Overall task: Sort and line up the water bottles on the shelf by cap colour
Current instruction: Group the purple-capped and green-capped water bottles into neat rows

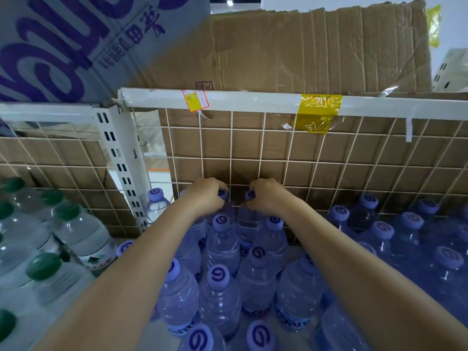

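Both your arms reach forward over the shelf. Your left hand [205, 195] has its fingers curled round the neck of a clear plastic water bottle with a lilac cap [222, 194], at the very back row against the white wire mesh panel [278, 158]. Your right hand [268, 196] grips the neck of a second clear lilac-capped bottle [249, 219] just beside the first; the two caps sit near each other, a narrow gap between them, both bottles upright.

In front of your hands stands a cluster of clear lilac-capped bottles [220, 295], upright, packed close, caps printed with a dark swirl logo. One more lilac-capped bottle [155, 198] stands apart at the left, next to the white slotted steel upright post [121, 168]. To the right, a shrink-wrapped pack of lilac-capped bottles [410, 236] fills that side of the shelf.

Left of the post, the neighbouring bay holds clear bottles with dark green caps [43, 266], blurred, some in plastic wrap.

Behind the mesh is flat brown corrugated cardboard [316, 51], rising above the white top rail [240, 101]. The rail carries a piece of yellow tape [317, 112] and a small yellow-and-red label [196, 100]. A grey carton with purple lettering [63, 46] sits upper left.
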A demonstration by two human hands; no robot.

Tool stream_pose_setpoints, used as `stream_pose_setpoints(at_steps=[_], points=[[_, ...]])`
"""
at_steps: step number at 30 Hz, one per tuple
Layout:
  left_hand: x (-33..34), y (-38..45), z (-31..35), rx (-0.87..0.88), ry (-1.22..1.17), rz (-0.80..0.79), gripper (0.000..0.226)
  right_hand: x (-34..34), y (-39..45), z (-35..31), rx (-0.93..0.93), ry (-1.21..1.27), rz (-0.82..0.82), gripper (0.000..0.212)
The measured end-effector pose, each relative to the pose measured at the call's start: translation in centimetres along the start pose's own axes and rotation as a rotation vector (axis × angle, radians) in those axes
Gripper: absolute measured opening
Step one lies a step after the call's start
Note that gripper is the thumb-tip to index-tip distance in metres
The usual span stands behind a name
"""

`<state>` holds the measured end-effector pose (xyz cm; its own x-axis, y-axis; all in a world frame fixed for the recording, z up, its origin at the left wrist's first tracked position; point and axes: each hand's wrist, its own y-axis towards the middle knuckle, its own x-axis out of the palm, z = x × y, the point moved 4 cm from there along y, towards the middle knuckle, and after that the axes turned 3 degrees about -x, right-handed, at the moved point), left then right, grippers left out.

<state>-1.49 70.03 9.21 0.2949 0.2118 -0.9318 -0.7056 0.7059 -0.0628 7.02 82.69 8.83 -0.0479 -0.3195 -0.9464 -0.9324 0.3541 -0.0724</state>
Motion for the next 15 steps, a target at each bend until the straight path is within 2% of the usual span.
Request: stream_pose_setpoints(at_steps=[7,12,15], points=[[-0.3,0.3,0.3,0.055,0.04,-0.05,0.031,0.3,-0.2,-0.2,0.072,0.008,-0.006,0.04],[-0.3,0.6,0.4,0.095,0.065,-0.082,0.025,0.1,-0.8,-0.2,0.116,0.016,-0.002,0.048],[-0.3,0.4,0.7,0.084,0.092,-0.072,0.01,-0.4,-1.8,0.3,0.096,0.081,0.002,0.047]])
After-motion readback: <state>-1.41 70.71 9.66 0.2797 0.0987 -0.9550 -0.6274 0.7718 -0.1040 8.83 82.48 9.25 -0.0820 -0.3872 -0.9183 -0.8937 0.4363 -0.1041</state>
